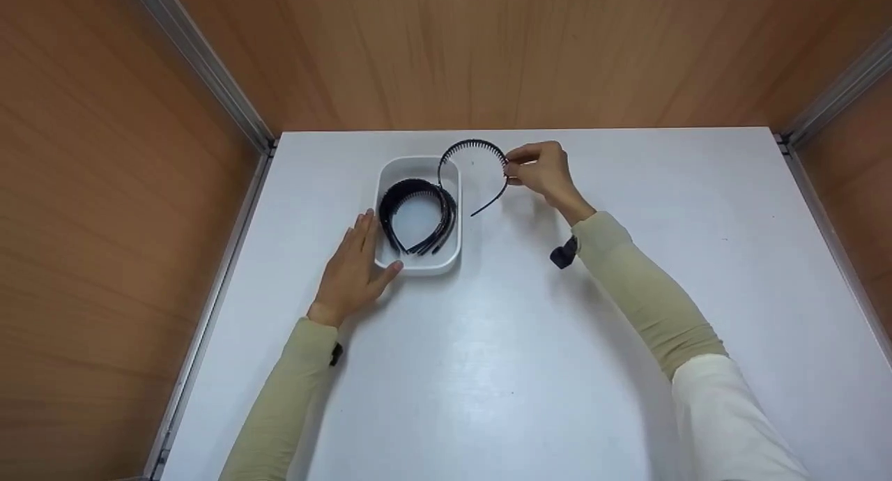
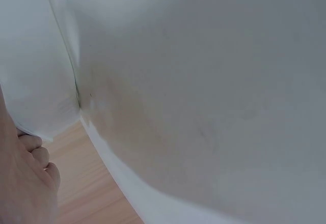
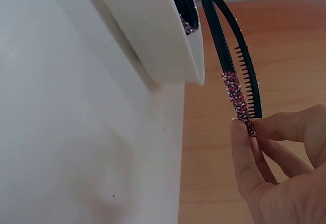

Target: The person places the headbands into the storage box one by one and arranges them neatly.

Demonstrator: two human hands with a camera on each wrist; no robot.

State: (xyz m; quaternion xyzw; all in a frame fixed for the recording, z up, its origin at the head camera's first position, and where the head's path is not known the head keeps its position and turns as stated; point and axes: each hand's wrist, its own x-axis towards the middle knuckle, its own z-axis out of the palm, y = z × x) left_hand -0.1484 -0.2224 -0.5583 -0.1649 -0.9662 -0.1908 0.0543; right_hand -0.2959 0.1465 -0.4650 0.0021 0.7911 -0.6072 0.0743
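Observation:
In the head view my right hand (image 1: 542, 171) pinches a black toothed headband (image 1: 474, 142) by one side, partly over the right rim of a white plastic container (image 1: 418, 268). The right wrist view shows this headband (image 3: 236, 94) covered with pinkish glittery beads along part of its band, held between thumb and fingers. Several more dark headbands (image 1: 390, 205) lie nested in the container. My left hand (image 1: 348, 275) rests against the container's left side, fingers extended and thumb at the near corner. In the left wrist view the left hand (image 2: 25, 183) touches the container's white wall (image 2: 35, 56).
The container stands on a white table (image 1: 488, 362), toward its far side. A wood-grain panel (image 1: 488, 56) rises behind the table, and another panel (image 1: 104, 223) stands at the left with a metal frame strip (image 1: 209, 63) between them.

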